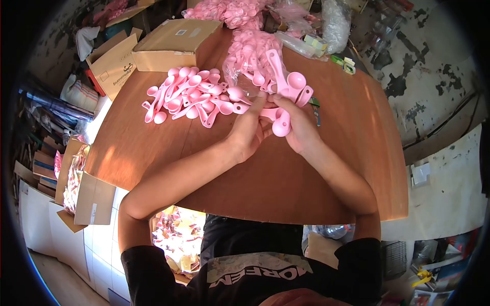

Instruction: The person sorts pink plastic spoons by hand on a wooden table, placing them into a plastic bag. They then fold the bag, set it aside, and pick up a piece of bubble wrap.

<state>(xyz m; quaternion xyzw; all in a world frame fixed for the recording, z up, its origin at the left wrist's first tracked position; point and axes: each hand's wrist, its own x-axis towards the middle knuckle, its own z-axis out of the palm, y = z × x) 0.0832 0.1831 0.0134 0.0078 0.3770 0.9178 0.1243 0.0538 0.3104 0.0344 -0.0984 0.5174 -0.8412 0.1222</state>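
My two hands meet over the table, closed around several pink plastic measuring spoons [281, 126]. My left hand [248, 133] pinches with thumb and fingertips beside one spoon's handle. My right hand [301, 127] is wrapped round the others, whose bowls and handles stick out above and below its fingers. The fingers partly hide how the spoons lie together. Left of my hands, a loose heap of pink spoons [191, 95] lies on the wooden table [214, 173]. Just beyond my hands, a clear plastic bag [247, 56] full of pink spoons stands with its mouth toward me.
A closed cardboard box [168, 51] sits on the table's far left, near another labelled box [112, 69]. More bagged pink spoons [224, 13] are at the back. A green-and-white tape item [344, 65] lies at the back right. A box of wrappers [76, 178] stands left.
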